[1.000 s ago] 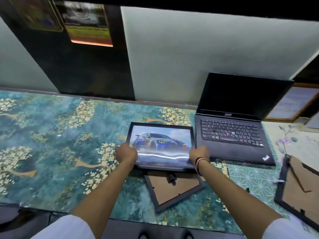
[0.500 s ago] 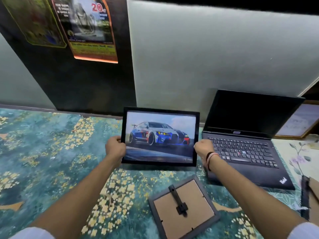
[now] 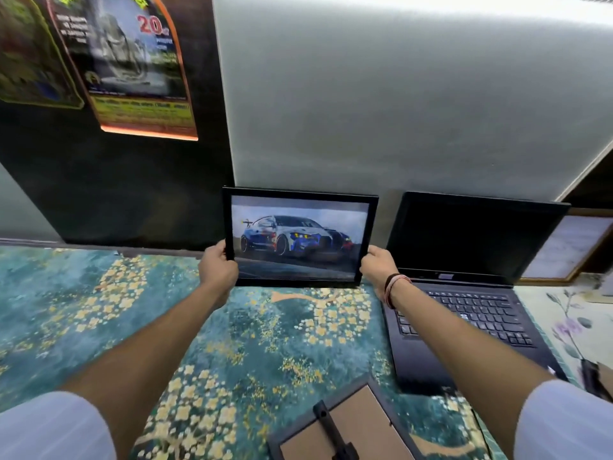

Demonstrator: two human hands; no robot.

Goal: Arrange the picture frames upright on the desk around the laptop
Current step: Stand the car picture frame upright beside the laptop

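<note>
Head view: both hands grip the black car picture frame (image 3: pixel 300 237) by its lower side edges, the left hand (image 3: pixel 217 268) on the left, the right hand (image 3: pixel 378 267) on the right. The frame stands upright at the back of the table (image 3: pixel 83 310), just left of the open laptop (image 3: pixel 464 293). A second frame (image 3: pixel 348 423) lies face down near the front edge.

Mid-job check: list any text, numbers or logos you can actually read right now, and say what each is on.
"20": red numerals on the orange-edged poster on the dark wall panel.
Smaller lines on that poster: too blurred to read.
Green-edged poster: no legible text.
Car picture frame, laptop keys and hinge badge, wood-framed sheet: nothing readable.
</note>
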